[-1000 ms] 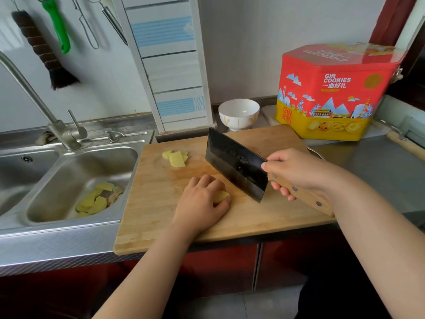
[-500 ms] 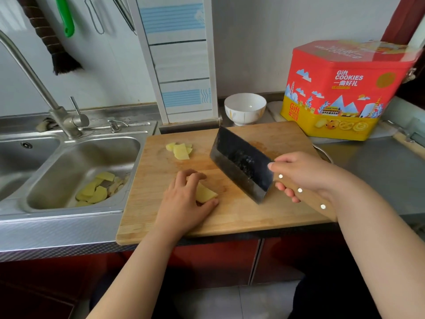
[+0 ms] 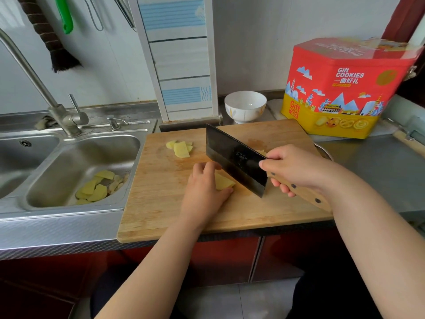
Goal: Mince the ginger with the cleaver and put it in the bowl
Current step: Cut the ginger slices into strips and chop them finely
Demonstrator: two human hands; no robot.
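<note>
On the wooden cutting board (image 3: 161, 203) my left hand (image 3: 203, 189) presses down a pale yellow ginger piece (image 3: 223, 181), fingers curled over it. My right hand (image 3: 292, 168) grips the wooden handle of the dark cleaver (image 3: 234, 160), whose blade stands on edge just right of the ginger, close to my left fingers. A few ginger slices (image 3: 180, 148) lie at the board's far left. Some cut ginger shows behind the blade, mostly hidden. The white bowl (image 3: 245, 105) stands empty behind the board.
A steel sink (image 3: 69, 162) left of the board holds ginger peelings (image 3: 96, 188). A tap (image 3: 62, 116) rises behind it. A red and yellow cookie tin (image 3: 345, 88) stands at the back right. Grey steel counter (image 3: 379, 169) runs to the right.
The cleaver has shifted left, closer to my left fingers and the ginger piece. My left hand stays pressed on the ginger. The camera has moved in slightly.
</note>
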